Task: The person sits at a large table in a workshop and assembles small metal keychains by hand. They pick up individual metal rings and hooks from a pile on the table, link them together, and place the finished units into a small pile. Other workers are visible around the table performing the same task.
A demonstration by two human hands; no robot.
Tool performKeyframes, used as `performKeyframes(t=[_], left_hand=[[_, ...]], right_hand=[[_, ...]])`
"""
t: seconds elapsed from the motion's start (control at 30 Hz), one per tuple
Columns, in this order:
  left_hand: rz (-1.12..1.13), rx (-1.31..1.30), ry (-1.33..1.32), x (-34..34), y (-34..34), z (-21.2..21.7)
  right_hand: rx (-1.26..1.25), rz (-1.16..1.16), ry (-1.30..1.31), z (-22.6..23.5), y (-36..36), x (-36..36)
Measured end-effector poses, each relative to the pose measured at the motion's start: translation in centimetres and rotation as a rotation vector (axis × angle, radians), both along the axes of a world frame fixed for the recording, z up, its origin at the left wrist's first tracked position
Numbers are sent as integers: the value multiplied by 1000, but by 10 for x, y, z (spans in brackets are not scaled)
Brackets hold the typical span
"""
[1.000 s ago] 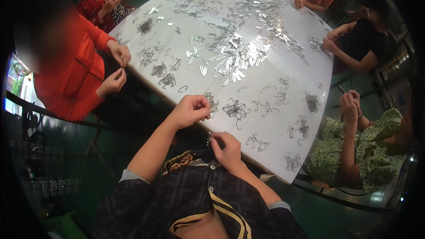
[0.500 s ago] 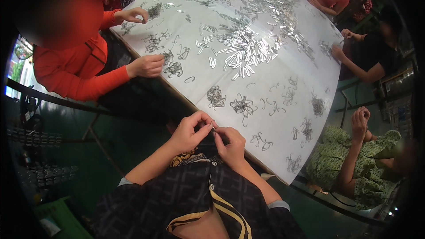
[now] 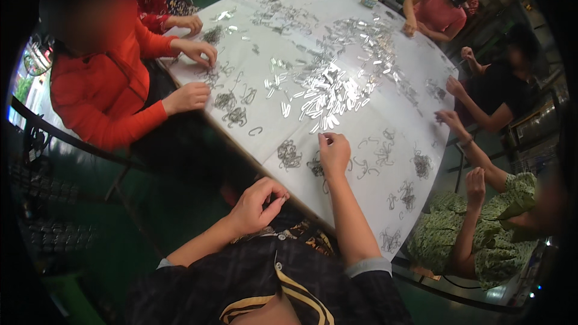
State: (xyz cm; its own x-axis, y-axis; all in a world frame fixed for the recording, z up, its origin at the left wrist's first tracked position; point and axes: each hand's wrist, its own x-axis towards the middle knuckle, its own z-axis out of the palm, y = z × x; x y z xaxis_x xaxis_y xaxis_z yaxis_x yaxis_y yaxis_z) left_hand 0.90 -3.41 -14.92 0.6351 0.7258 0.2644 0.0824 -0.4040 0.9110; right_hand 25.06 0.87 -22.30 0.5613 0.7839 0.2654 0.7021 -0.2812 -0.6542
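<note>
My left hand (image 3: 259, 206) is held just off the near edge of the white table (image 3: 271, 132), thumb and forefinger pinched on something small that I cannot make out. Out over the table, my right hand (image 3: 335, 153) has its fingers drawn together at the near end of a heap of shiny silver strips (image 3: 334, 93). Whether those fingertips hold a strip is too small to tell. Thin dark curved wire pieces lie in a clump (image 3: 289, 154) left of my right hand. Another wire clump (image 3: 315, 167) is partly covered by that hand.
Beside the left table edge sits a person in a red-orange sleeve (image 3: 138, 123), hands at more wire clumps (image 3: 235, 117). A person in green patterned clothing (image 3: 463, 229) is at the right. Others work around the far sides. A small round tub (image 3: 369, 0) stands near the far edge.
My right hand has left my left hand and reached forward over the table to the silver strips. My left hand stays pinched near the edge, slightly lower in view.
</note>
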Motion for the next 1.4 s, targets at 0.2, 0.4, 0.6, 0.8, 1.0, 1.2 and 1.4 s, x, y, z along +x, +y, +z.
performKeyframes(t=[0.2,0.4,0.6,0.8,1.0,1.2,1.4], left_hand=[[31,-21,14,-1,-5,2],[60,-23,6,-4,-2,-6],[58,-30,9,-3,1,-8],[67,-18,-9,-5,5,-11],[101,-37,7,3,9,-7],[101,-72,-8,13,3,-2],[109,21,56,14,2,-9]], right_hand=[[-154,-120,-183,-16,45,1],[-364,-44,-109,-9,61,6],[-363,-8,-46,7,51,-3],[-120,204,406,17,20,-11],[-71,369,848,76,-33,-40],[-2,465,921,75,-66,-59],[118,476,513,81,-87,-72]])
